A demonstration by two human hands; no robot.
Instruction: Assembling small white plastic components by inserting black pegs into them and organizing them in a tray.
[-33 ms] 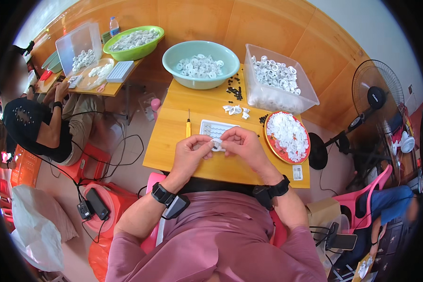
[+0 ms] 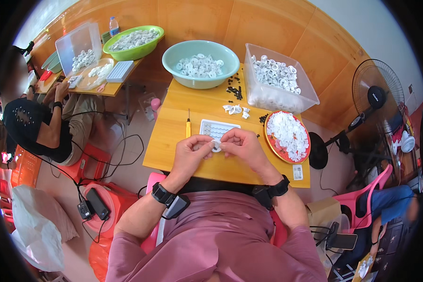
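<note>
My left hand [image 2: 191, 151] and my right hand [image 2: 243, 144] meet over the near half of the wooden table [image 2: 174, 141], fingertips pinching one small white ring part [image 2: 216, 146] between them. Just beyond the fingers lies a white tray with rows of holes [image 2: 216, 127]. A yellow-handled screwdriver [image 2: 188, 127] lies to its left. A red plate heaped with white parts [image 2: 287, 136] sits to the right of my right hand. A few loose white parts [image 2: 236, 109] lie behind the tray. Both wrists wear black bands.
At the table's far side stand a teal bowl [image 2: 174, 56] and a clear bin [image 2: 310, 96] of white parts, with small black pieces [image 2: 235, 89] between. Another person [image 2: 37, 127] sits left at a second table with a green bowl [image 2: 109, 49]. A fan [image 2: 376, 94] stands right; cables [image 2: 94, 207] lie on the floor.
</note>
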